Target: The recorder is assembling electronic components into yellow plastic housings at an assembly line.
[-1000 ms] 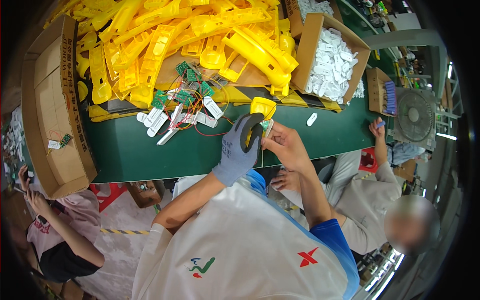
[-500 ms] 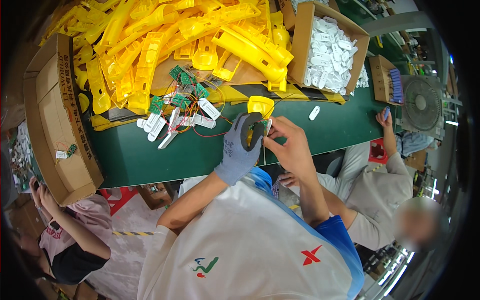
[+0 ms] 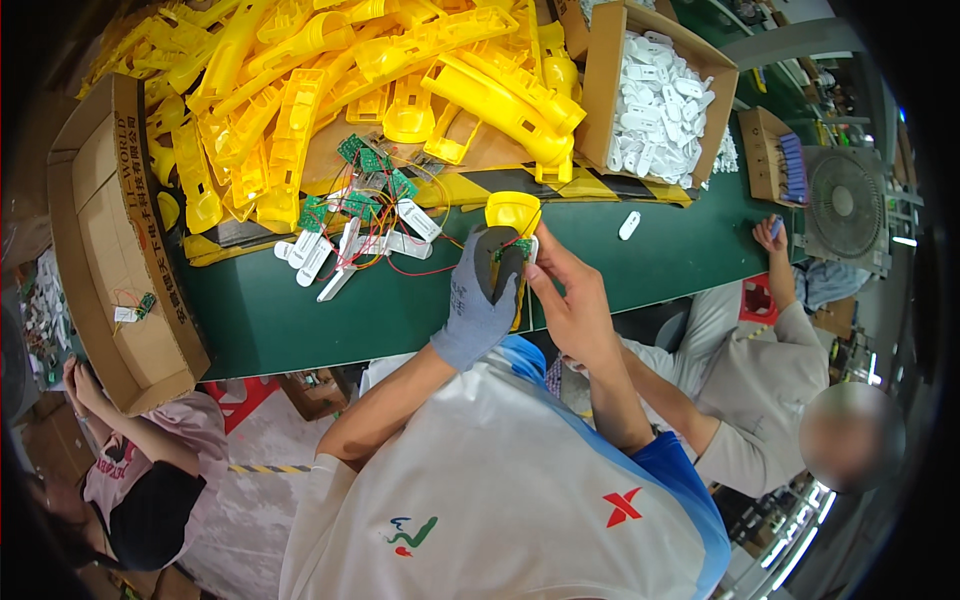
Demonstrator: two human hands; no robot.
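My left hand (image 3: 478, 300), in a grey-blue glove with dark fingertips, is closed around a yellow plastic housing (image 3: 513, 210). Its scoop-shaped end sticks out past my fingers, and much of the rest is hidden by the glove. With bare thumb and fingers, my right hand (image 3: 577, 310) pinches a small white part (image 3: 532, 250) at the housing's right side. A bit of green circuit board (image 3: 522, 243) shows between the hands. To their left on the table lies a tangle of green circuit boards (image 3: 363, 204) with red and yellow wires and white plastic pieces (image 3: 313, 258).
Yellow housings (image 3: 300, 130) are heaped at the back. A carton (image 3: 598, 100) of white covers (image 3: 660, 110) stands at the back right, with one loose white cover (image 3: 629, 225) before it. A long cardboard box (image 3: 110, 210) borders the left. Co-workers sit on both sides.
The yellow housing has shifted slightly left and up in my left hand. My right hand has turned a little, its fingers now closer against the housing.
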